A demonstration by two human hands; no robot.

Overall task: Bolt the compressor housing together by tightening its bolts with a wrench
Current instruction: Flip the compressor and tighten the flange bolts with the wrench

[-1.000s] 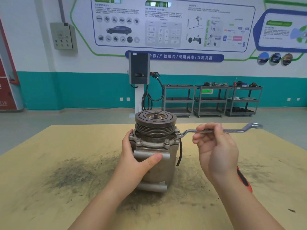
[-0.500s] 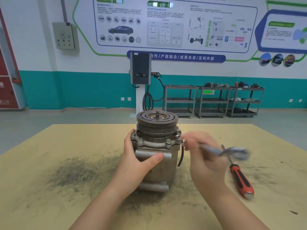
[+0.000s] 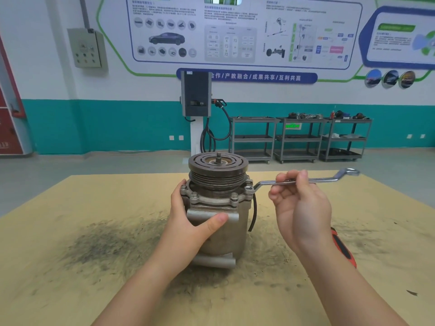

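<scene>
Compressor housing (image 3: 219,229) is stood upright near the middle of the tan table (image 3: 70,231), its dark grooved pulley (image 3: 218,170) uppermost with a short threaded shaft rising from the centre. Around the flange below the pulley several bolts (image 3: 234,196) are seen, each seated in a lug. The housing is gripped by the left hand (image 3: 188,222) from its left side, the thumb laid across the front face and the fingers wrapped round the back, where they are mostly hidden. A bolt at the right edge of the flange is covered by one ring end of the wrench (image 3: 303,181), whose shank runs out to the right, roughly level, with the other ring end free in the air. The shank is pinched near its middle by the right hand (image 3: 303,208), fingers curled over it and thumb beneath. A black cable (image 3: 253,215) hangs down the right side of the housing. Partly hidden behind the right forearm, a screwdriver (image 3: 342,248) with a red and black handle is laid on the table, apart from the housing. Dark smudges are spread over the table surface around and to the left of the housing. Beyond the table, a charging post (image 3: 196,95) with a coiled lead is set against a white and teal wall, and grey shelf trolleys (image 3: 299,137) are ranged to its right.
</scene>
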